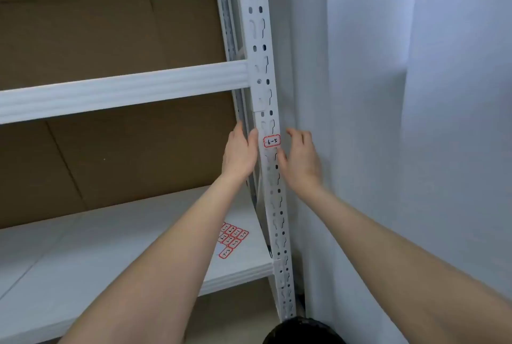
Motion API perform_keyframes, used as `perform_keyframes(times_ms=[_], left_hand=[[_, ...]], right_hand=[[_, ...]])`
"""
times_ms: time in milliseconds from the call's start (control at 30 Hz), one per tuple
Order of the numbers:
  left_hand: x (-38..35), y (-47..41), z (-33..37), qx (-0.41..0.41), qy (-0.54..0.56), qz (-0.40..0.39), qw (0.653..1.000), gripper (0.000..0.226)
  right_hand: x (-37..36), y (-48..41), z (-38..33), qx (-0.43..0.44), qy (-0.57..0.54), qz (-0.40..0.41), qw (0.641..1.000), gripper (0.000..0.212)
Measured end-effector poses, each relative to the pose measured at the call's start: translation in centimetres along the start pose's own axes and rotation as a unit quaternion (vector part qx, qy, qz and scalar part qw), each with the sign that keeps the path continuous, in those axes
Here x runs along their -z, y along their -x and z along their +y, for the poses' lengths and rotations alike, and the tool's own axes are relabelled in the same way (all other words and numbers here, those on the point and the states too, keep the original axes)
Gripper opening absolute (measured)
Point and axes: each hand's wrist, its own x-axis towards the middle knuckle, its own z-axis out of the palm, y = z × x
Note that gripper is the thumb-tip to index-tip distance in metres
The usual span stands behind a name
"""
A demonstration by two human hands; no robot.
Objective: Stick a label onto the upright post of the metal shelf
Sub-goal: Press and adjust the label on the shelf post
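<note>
A small white label (pixel 271 141) with a red border and handwritten marks sits on the front face of the white perforated upright post (pixel 260 39), just below the shelf beam. My left hand (pixel 238 154) rests against the post's left edge, its thumb beside the label. On the other side, my right hand (pixel 300 160) is next to the post's right edge with fingers loosely bent and nothing in it; its thumb lies near the post just under the label.
A sheet of several red-bordered labels (pixel 231 238) lies on the white lower shelf board (pixel 83 260). A white shelf beam (pixel 124 91) crosses above my hands. Brown cardboard (pixel 110 25) backs the shelf. A pale curtain (pixel 401 122) hangs to the right. A dark round object (pixel 303 332) is at the bottom edge.
</note>
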Motion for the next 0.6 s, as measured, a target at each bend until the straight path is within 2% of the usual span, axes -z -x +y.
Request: perform_keyframes(times_ms=[233, 400, 600], left_hand=[[0.1, -1.9, 1.5, 0.008, 0.063, -0.006, 0.998, 0.056], [-0.5, -2.9, 1.0, 0.006, 0.047, -0.033, 0.998, 0.039], [-0.7, -3.2, 0.5, -0.007, 0.03, -0.02, 0.999, 0.038]], right_hand=[[-1.9, -0.2, -0.8, -0.029, -0.139, 0.053, 0.989, 0.038], [-2.8, -0.4, -0.7, -0.032, -0.16, 0.083, 0.983, 0.034], [-2.9, -0.3, -0.5, -0.027, -0.175, 0.114, 0.978, 0.032]])
